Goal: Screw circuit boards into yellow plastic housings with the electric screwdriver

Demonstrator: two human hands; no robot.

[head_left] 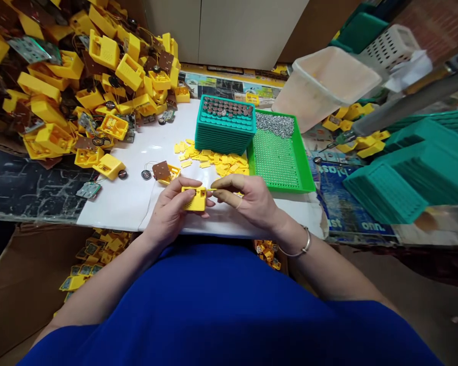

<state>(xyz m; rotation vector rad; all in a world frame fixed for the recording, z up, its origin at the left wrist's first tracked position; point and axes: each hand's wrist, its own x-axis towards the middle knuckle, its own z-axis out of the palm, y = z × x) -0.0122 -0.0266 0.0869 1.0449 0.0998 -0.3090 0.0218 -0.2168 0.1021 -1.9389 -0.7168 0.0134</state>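
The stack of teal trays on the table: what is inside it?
The top tray holds small round pieces in its far rows. Anything inside the lower trays is covered, so I cannot tell.

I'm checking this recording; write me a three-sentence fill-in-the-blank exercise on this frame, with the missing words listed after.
The left hand holds a box-shaped casing whose colour is ____.
A bracelet circles the wrist of the ____ hand.
In the picture, the stacked teal trays stand to the ____ of the bright green tray.

Missing words: yellow; right; left.

A white worktop (pixel 116 208) bears yellow tabs (pixel 232 165), green tray (pixel 306 152).
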